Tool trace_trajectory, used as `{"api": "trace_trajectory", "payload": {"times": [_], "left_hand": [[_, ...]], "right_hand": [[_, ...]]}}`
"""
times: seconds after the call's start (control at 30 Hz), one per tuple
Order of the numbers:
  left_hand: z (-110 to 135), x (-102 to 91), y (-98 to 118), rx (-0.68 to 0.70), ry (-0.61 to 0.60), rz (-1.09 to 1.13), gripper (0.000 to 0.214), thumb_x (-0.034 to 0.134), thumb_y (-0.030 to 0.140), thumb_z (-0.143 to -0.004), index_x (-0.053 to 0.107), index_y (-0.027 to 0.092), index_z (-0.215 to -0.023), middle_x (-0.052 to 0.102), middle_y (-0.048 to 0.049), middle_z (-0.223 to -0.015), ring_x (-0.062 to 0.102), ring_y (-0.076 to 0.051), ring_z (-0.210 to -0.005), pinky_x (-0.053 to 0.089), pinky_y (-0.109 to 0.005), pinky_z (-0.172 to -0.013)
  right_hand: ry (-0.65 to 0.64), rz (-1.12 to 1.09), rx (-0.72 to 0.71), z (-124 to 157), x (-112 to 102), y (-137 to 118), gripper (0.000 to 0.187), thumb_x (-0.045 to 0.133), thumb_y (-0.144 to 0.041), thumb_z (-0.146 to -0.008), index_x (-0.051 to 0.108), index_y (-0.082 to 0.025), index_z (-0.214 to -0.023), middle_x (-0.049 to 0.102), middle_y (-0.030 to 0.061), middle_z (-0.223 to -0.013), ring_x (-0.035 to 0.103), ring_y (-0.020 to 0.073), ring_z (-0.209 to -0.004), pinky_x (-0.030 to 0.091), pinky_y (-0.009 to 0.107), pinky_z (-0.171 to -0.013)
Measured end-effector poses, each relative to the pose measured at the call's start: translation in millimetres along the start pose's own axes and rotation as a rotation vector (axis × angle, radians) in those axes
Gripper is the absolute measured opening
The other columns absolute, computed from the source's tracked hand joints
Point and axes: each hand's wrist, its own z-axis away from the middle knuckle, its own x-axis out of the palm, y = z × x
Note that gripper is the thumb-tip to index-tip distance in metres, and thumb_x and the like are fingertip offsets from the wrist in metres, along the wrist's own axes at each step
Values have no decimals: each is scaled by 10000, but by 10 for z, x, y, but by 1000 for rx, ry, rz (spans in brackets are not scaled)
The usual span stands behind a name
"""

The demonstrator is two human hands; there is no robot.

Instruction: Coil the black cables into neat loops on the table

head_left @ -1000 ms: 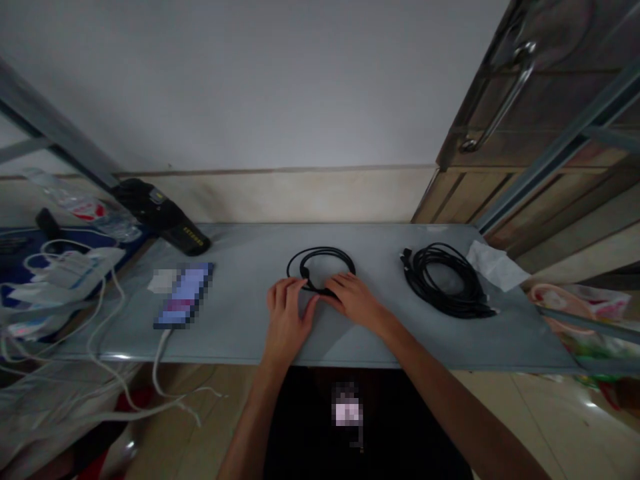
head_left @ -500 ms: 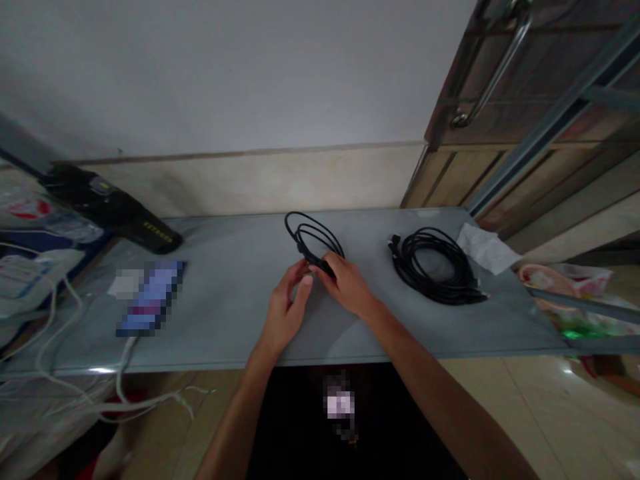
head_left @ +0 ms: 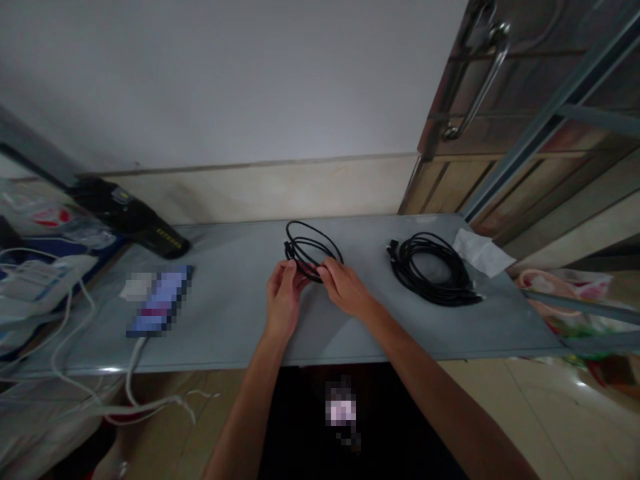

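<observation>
A small coil of black cable (head_left: 310, 248) is tilted up off the grey table (head_left: 235, 313), its near edge held between both hands. My left hand (head_left: 283, 297) pinches the coil's near left side with closed fingers. My right hand (head_left: 345, 287) grips the near right side, fingers curled over the strands. The far loops of the coil stand free above the table top.
A larger black cable bundle (head_left: 433, 270) lies to the right beside a crumpled white tissue (head_left: 481, 252). A phone (head_left: 160, 300) with a white cord lies at left, a black device (head_left: 133, 217) behind it. White cables and bags clutter the far left. A wooden door stands at right.
The small coil lay flat under both hands; it has since been lifted and tilted up. My left hand has closed on its near left edge.
</observation>
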Motion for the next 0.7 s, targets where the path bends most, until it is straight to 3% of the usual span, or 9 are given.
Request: {"api": "trace_trajectory", "payload": {"times": [0.2,0.33,0.43,0.53,0.63,0.7], "left_hand": [[118,-224,395,-55,-11,-48,459,951,596,-901,747,208,-1036,892,-109,-992,891,-321,-1008,680,-467,-986],[221,-493,787,-29,33,-56,509,1000,560,-864,783,189,-1136,895,-129,-1057,893,-345,-1018,699,-499,-977],[312,-761,1098,22,119,-47,388,983,475,-890,793,210,-1101,889,-97,-1036,882,-335,-974,714,-499,-914],[404,-1049,1377,65,230,-27,200,907,366,-948,791,225,-1029,861,-51,-987,823,-238,-832,702,-386,-783],[500,-1295,1592,53,242,36,122,830,324,-998,804,207,-1020,757,-9,-894,662,-122,-680,643,-253,-675],[567,-1405,1691,23,237,77,112,800,306,-1009,810,195,-1020,691,3,-869,577,-98,-644,625,-223,-645]], "right_hand": [[234,-88,43,16,-20,-23,414,290,-521,-1253,581,-264,-1107,789,112,-1043,763,261,-983,604,403,-944],[511,-170,97,142,-308,-151,483,340,-595,-1240,628,-251,-1061,800,89,-991,761,237,-937,606,395,-930],[693,-184,128,363,-721,-250,466,396,-596,-1236,638,-244,-1048,792,75,-969,744,226,-913,594,393,-907],[832,-192,136,642,-1250,-297,447,422,-598,-1232,622,-247,-1041,776,65,-965,747,227,-890,589,413,-895],[1022,-266,99,900,-1803,-287,412,539,-625,-1179,631,-276,-981,728,55,-897,729,240,-783,585,428,-783],[1149,-329,31,1046,-2135,-273,368,645,-597,-1123,636,-300,-906,658,40,-824,670,244,-719,554,430,-697]]}}
